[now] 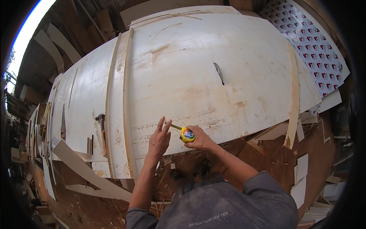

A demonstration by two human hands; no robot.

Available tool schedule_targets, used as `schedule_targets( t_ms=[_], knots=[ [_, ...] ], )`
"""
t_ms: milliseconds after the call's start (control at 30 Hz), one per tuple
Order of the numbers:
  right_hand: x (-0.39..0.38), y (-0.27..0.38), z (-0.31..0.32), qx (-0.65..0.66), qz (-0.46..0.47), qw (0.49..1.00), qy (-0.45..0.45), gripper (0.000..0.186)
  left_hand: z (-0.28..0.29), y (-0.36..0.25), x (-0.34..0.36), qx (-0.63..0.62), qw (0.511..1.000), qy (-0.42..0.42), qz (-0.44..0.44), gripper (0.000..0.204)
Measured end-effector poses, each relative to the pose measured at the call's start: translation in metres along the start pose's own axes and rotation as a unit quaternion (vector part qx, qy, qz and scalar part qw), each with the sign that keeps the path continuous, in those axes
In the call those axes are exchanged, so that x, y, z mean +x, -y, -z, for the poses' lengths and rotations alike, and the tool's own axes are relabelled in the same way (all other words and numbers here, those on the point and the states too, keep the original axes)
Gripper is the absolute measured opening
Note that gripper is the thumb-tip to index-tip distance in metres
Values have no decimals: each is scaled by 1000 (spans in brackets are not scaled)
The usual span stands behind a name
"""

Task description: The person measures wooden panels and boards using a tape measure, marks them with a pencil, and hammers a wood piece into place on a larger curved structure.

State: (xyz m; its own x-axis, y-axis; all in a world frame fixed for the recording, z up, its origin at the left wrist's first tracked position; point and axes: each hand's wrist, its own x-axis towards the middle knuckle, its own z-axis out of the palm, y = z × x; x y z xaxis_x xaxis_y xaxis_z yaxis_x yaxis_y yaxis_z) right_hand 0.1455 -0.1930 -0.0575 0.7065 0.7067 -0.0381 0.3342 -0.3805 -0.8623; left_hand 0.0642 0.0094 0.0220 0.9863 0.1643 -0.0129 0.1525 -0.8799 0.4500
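Above the near side of the white table (244,76), the right hand (199,138) grips a yellow tape measure (187,134). Its short pulled-out strip (176,126) reaches the left hand (159,140); whether that hand pinches it, I cannot tell. Measuring seems only started: some tape is out, no finished measurement shows, and the saw blade (219,73) stands apart, untouched.

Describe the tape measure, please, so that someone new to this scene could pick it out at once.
At the large white table, look near the middle of the close edge. There the right hand holds the tape measure, some tape drawn out toward the left hand. Its bright yellow colour sets it apart from the grey saw blade farther back.
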Motion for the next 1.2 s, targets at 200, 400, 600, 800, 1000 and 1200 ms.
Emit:
schedule_targets(
  t_ms=[200,400,600,800,1000,1200],
  knots=[
    [-33,13,23,436,-136,878,141,78,-21,-30,7,57,988,89,-111,21],
    [-35,16,21,290,-162,940,76,79,-24,-53,32,95,973,119,-174,12],
    [-35,1,107,-153,-94,982,59,78,13,16,91,62,987,14,-147,8],
    [-53,-92,248,-349,-171,919,-61,72,33,128,150,91,987,-121,-61,4],
    [-13,-142,330,-359,-213,906,-68,69,24,174,182,109,987,-112,21,5],
    [78,-163,347,-362,-189,912,16,65,5,210,180,136,977,-116,113,8]
  ],
)
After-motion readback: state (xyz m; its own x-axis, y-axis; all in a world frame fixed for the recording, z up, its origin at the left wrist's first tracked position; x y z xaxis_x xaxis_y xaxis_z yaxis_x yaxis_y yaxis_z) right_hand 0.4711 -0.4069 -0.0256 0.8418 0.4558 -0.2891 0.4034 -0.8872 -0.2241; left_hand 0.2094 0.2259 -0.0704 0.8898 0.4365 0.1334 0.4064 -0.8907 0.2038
